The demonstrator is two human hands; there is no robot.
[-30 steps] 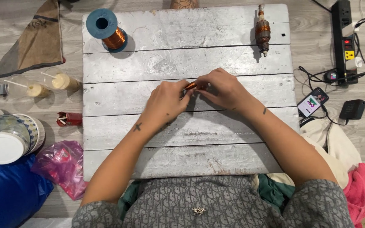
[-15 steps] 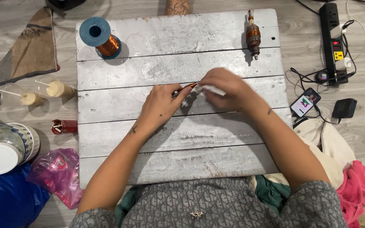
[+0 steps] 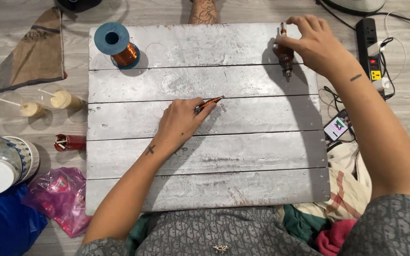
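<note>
Since half a second ago our hands have parted. Left hand [image 3: 180,124] pinches a thin, stiff copper-wound rod [image 3: 210,102] mid-board [image 3: 205,156]; light, grip near end. Right hand [image 3: 312,45], far right, closes on the heavier armature [image 3: 284,53].

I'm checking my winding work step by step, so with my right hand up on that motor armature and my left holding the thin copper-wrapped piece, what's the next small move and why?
Probably lift the armature and bring it down to the left hand. The right hand already grips it at the board's far edge, while the copper-wrapped piece waits mid-board, well apart from it.
</note>
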